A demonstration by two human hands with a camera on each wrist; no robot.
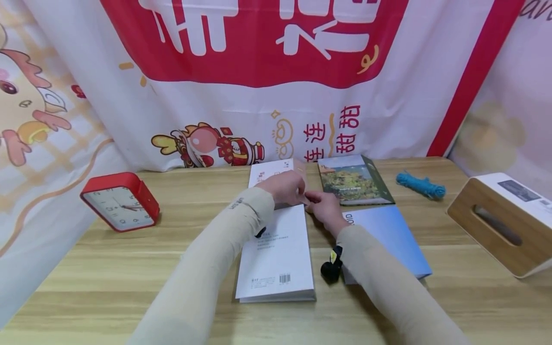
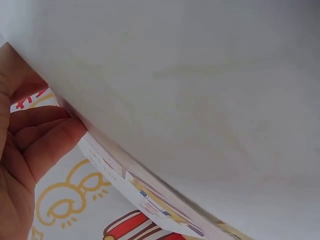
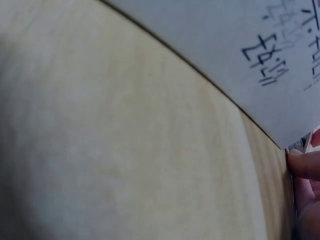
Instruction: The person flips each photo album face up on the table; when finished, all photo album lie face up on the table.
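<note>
My left hand (image 1: 286,187) and right hand (image 1: 325,208) meet at the near right corner of a white book with a pinkish edge (image 1: 270,170), partly hidden by the left hand. In the left wrist view, the left thumb and fingers (image 2: 55,135) pinch the edge of a broad white sheet (image 2: 175,75). Colourful print shows along the book's side below it. Over in the right wrist view, right fingertips (image 3: 306,162) pinch a small corner beside a pale cover with dark characters (image 3: 265,55). A second white book (image 1: 276,258), barcode up, lies just in front, under the left forearm.
Right of the hands lie a photo-covered book (image 1: 351,182) and a blue book (image 1: 384,239), the latter partly under the right forearm. A blue rope bundle (image 1: 420,186) and a wooden-fronted tissue box (image 1: 496,225) stand farther right. A red clock (image 1: 122,201) sits left, before a printed curtain (image 1: 258,110).
</note>
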